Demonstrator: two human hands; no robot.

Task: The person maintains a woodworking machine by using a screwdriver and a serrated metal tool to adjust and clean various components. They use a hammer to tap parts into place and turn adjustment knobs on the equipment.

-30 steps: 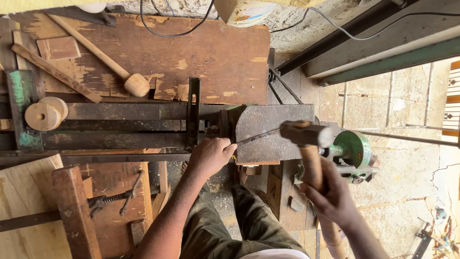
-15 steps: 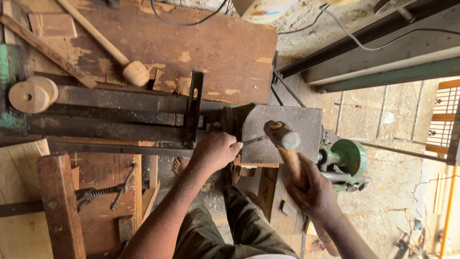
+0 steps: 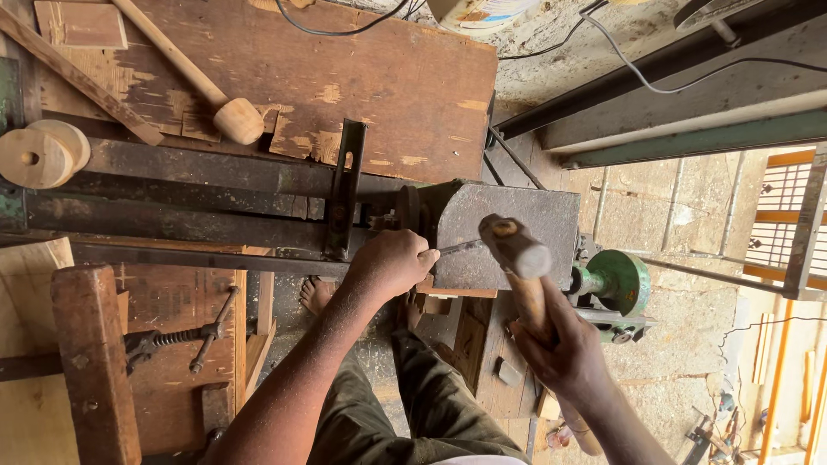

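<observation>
A wooden disc (image 3: 39, 155) lies at the far left of the lathe bed (image 3: 207, 202), the left hand (image 3: 392, 263) is clenched around a metal chisel (image 3: 461, 248) against the grey housing (image 3: 517, 237), and the right hand (image 3: 564, 353) grasps a wooden mallet (image 3: 521, 267) raised above the chisel's end.

Woodworking shop: lathe (image 3: 258, 202), mallet (image 3: 185, 73)

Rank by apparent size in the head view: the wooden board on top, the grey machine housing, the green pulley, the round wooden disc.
1. Wooden board, by far the largest.
2. Grey machine housing.
3. Green pulley and round wooden disc look about alike; the pulley sits lower, farther from the camera, so no ranking between them.
</observation>
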